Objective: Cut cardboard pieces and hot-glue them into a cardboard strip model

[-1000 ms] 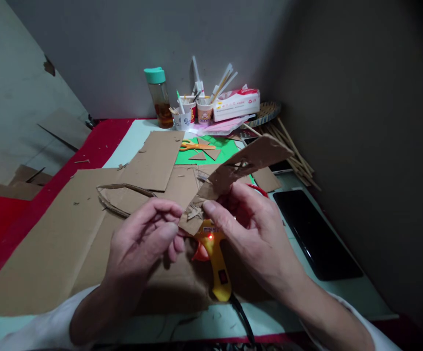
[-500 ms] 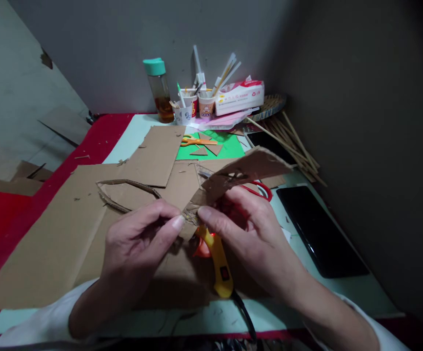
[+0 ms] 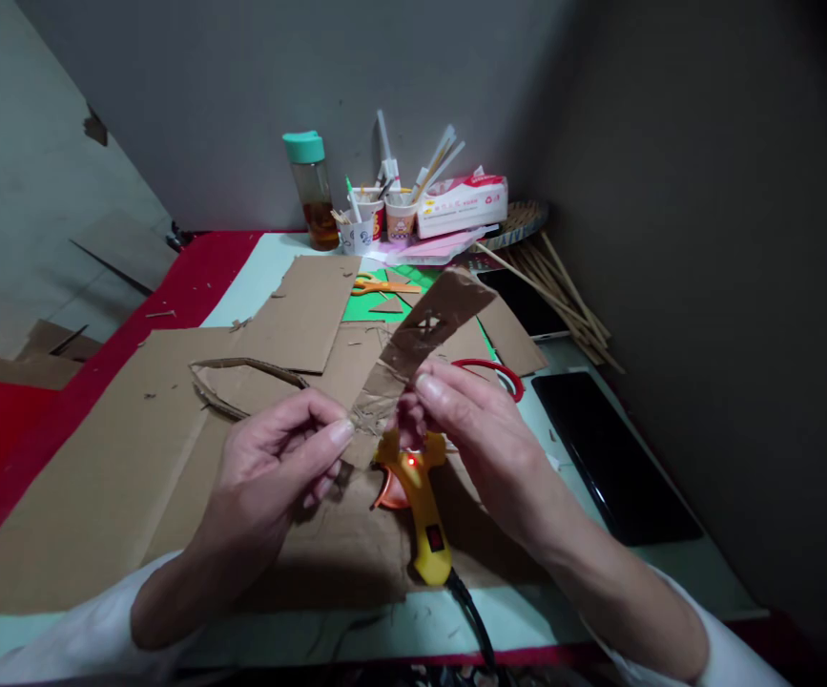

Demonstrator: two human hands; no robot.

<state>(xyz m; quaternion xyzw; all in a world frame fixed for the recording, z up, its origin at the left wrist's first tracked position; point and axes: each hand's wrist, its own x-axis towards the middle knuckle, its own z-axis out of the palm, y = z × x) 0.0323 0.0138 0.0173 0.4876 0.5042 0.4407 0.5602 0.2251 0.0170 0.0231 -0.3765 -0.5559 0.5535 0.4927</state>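
Observation:
A torn brown cardboard strip point(image 3: 431, 324) slants up between my hands, its surface ripped and frayed at the lower end. My left hand point(image 3: 284, 458) pinches that lower end between thumb and forefinger. Along the strip's right edge, the fingers of my right hand point(image 3: 488, 444) are closed on it. Below them lies a yellow glue gun point(image 3: 425, 520) with an orange trigger, a small red light and a black cord. To the left, a bent cardboard loop point(image 3: 231, 363) rests on a big cardboard sheet point(image 3: 105, 448).
Red-handled scissors point(image 3: 506, 377), partly hidden, and a black phone point(image 3: 609, 458) lie to the right. Orange scissors point(image 3: 384, 285) rest on a green mat. Behind stand a bottle point(image 3: 317, 205), paper cups point(image 3: 400, 224), a tissue pack point(image 3: 466, 205) and wooden sticks point(image 3: 563, 296).
My right hand has turned the strip, so it now stands steeper and its upper end has swung left. More of the glue gun shows. My left hand keeps its pinch.

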